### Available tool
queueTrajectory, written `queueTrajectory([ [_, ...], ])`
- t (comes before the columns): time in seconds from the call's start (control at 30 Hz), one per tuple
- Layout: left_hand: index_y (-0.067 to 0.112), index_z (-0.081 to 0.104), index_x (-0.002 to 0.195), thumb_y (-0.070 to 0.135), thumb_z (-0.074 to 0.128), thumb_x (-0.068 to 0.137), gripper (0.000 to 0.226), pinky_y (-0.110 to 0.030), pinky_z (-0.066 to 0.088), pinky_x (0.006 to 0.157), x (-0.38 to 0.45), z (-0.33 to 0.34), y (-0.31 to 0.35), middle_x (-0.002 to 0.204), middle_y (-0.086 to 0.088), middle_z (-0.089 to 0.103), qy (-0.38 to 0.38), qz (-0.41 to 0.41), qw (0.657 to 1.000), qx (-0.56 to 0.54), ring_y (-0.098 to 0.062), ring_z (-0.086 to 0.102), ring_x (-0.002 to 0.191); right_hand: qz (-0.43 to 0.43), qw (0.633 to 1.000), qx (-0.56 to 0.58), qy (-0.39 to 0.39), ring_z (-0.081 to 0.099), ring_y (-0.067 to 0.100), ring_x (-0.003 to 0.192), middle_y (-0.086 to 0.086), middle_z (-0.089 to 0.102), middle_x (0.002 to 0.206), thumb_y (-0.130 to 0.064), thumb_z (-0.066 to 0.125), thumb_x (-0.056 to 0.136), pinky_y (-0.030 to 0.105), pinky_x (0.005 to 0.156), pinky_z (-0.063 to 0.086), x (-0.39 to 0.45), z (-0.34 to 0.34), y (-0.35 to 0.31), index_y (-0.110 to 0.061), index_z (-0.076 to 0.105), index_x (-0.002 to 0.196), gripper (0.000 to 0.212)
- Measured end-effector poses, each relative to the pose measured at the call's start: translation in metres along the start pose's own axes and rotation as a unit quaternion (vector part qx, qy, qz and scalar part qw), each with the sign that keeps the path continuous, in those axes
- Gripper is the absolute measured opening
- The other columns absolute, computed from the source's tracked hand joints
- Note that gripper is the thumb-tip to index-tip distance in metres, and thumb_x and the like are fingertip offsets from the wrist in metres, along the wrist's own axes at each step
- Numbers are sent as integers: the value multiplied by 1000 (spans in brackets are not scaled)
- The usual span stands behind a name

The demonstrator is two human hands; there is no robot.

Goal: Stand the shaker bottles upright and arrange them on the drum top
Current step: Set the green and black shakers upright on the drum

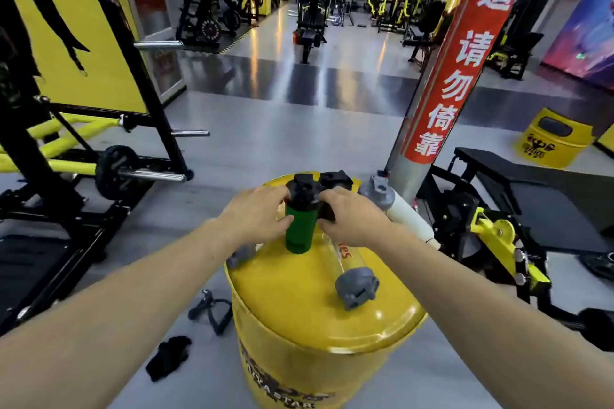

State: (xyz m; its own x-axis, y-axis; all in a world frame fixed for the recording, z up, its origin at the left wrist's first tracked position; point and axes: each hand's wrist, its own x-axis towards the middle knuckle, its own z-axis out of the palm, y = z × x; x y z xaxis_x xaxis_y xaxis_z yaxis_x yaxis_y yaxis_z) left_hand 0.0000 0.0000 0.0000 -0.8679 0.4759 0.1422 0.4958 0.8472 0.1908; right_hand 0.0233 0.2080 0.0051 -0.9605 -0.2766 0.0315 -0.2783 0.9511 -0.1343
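The yellow drum [319, 319], a glossy painted metal cylinder with a slightly domed lid, serves as the work surface, and all the bottles are gathered on its top. A white bottle [410, 219] with a grey cap is seen lying tilted over the far right rim, so it is judged not yet stood up. A clear bottle [345, 262] of transparent plastic, bearing orange lettering and a ribbed grey lid, lies on its side near the centre. The green bottle [298, 229], opaque, smooth and cylindrical under a black flip cap, is set upright at the middle of the drum top. It is steadied from both sides: the left hand [257, 214] is curled against its left wall, and the right hand [349, 216] is closed partly round its shoulder and a black-capped bottle [335, 181] just behind; which of the two it truly grips cannot be told. A small grey lid [242, 257] is partly hidden under the left wrist.
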Motion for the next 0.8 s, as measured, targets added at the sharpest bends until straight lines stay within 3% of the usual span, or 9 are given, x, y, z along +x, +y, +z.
queueTrajectory([
  [0.13, 17, 31, 149, 50, 70, 80, 86, -41, 41, 107, 44, 24, -34, 147, -6, 49, -57, -44, 992, -100, -27, 46, 134, 47, 998, 36, -10, 57, 34, 118, 8, 49, 138, -40, 69, 83, 46, 92, 52, 41, 11, 7, -19, 34, 146, 75],
  [0.27, 14, 17, 155, 55, 80, 67, 115, -41, 35, 114, 94, 48, -62, 158, -6, 34, -130, -36, 983, -125, -27, 35, 143, 90, 993, 48, -67, 51, 35, 128, 9, 39, 151, -49, 81, 70, 47, 99, 49, 87, 18, 18, -21, 15, 156, 112],
  [0.37, 21, 35, 143, 64, 79, 57, 106, -42, 47, 101, 122, 63, -83, 143, -1, 52, -187, 3, 976, -113, -24, 52, 126, 74, 989, 39, -121, 51, 33, 129, 5, 41, 150, -56, 84, 62, 47, 102, 47, 109, 23, 19, -27, 8, 156, 125],
  [0.5, 25, 46, 117, 64, 83, 52, 84, -40, 54, 83, 143, 72, -97, 111, 7, 64, -240, 48, 960, -139, -17, 61, 95, 63, 989, 48, -124, 57, 30, 118, 2, 47, 139, -59, 84, 58, 41, 92, 50, 125, 30, 22, -28, 16, 152, 120],
  [0.7, 23, 51, 117, 52, 89, 54, 79, -36, 54, 84, 162, 69, -105, 109, 9, 64, -236, 62, 950, -196, -15, 62, 95, 56, 993, 29, -99, 60, 28, 107, 1, 54, 124, -65, 79, 56, 41, 87, 52, 142, 30, 27, -24, 30, 140, 106],
  [0.8, 23, 49, 122, 57, 87, 53, 87, -36, 55, 86, 165, 78, -116, 111, 9, 64, -247, 32, 943, -219, -14, 62, 98, 40, 997, -5, -73, 61, 27, 106, 2, 59, 121, -70, 76, 56, 42, 90, 50, 153, 30, 27, -21, 36, 137, 103],
])
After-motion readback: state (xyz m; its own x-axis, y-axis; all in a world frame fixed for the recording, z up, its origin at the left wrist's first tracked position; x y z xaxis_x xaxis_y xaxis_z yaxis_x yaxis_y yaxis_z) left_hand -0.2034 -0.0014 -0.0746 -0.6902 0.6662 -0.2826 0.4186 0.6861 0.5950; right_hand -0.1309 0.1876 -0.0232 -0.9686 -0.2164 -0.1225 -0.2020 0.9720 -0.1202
